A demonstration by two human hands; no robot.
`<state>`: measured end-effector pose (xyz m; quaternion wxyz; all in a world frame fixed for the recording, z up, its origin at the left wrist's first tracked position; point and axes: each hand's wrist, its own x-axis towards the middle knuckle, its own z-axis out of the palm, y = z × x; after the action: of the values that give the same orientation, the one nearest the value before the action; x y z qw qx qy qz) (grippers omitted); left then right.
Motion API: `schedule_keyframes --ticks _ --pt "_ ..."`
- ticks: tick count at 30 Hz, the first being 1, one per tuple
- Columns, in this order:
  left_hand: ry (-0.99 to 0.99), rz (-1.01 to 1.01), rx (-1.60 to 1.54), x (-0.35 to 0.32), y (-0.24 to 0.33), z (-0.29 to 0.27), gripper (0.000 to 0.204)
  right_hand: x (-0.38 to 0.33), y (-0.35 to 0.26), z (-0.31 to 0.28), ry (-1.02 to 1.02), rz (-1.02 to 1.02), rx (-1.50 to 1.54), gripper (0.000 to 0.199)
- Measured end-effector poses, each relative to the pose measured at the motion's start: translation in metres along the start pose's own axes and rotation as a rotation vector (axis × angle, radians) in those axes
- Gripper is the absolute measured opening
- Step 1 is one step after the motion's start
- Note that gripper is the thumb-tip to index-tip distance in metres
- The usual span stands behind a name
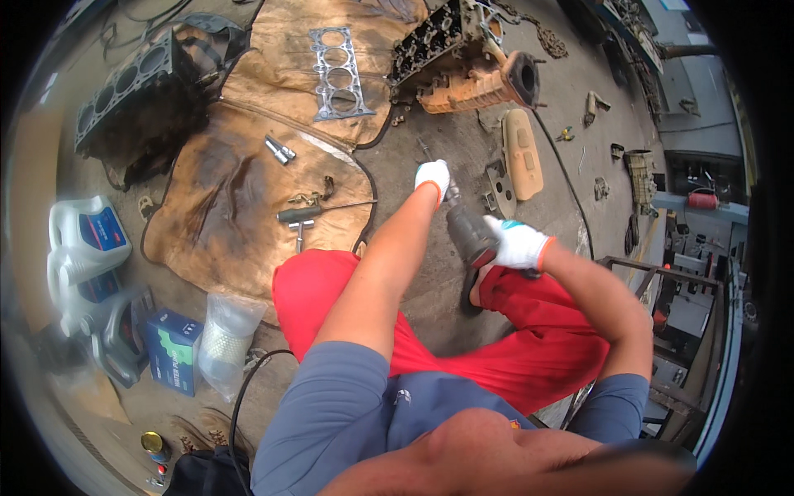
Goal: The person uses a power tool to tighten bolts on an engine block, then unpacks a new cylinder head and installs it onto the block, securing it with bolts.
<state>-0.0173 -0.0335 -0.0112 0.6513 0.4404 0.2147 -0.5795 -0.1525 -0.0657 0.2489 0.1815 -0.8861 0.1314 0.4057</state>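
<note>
Nearest you: red trousers [529, 347], knees bent, over a stained concrete floor [430, 281].

Your right hand [517, 244], in a white glove with orange cuff, is wrapped around the rear grip of a dark power tool [470, 233].

Your left hand [432, 175], gloved alike, is closed about the tool's front end, where a thin shaft [426, 151] points away from you toward the floor.

Lower left: a blue rectangular box [174, 351] with a light label, lying flat; just beside it a clear plastic bag [225, 339] holding something pale; a grey jug [122, 335]; two white jugs [83, 248] with blue labels, standing close together. A small yellow-topped tin [154, 445] sits nearer the lower edge.

Middle ground: a brown oily mat [223, 198] bearing a T-handle wrench [299, 217] and a silver socket [279, 150].

Far: a flat grey head gasket [337, 73] on the mat; a dark engine block [132, 99] at left; a cylinder head [434, 37] touching a rusty orange manifold [480, 87]; a tan cover [523, 153] beside them.
</note>
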Motion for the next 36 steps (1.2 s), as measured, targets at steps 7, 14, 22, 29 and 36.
schedule_keyframes --ticks 7,14,22,29,36 --pt "-0.202 -0.083 -0.035 -0.04 -0.015 0.051 0.024 -0.034 0.081 -0.001 0.003 -0.071 0.063 0.071" --pt "-0.22 0.018 0.346 -0.026 -0.09 0.042 0.017 -0.013 0.144 0.074 0.094 -0.076 0.074 0.072" --pt "0.14 0.303 0.525 -0.039 -0.107 0.049 0.029 0.044 0.162 0.153 0.117 0.046 0.116 0.039" --pt "0.387 0.253 0.566 -0.021 -0.089 0.041 0.045 0.074 0.179 0.164 0.311 -0.27 0.242 0.042" --pt "0.402 0.249 0.519 -0.022 -0.089 0.049 0.045 0.081 0.186 0.167 0.238 -0.254 0.302 0.054"
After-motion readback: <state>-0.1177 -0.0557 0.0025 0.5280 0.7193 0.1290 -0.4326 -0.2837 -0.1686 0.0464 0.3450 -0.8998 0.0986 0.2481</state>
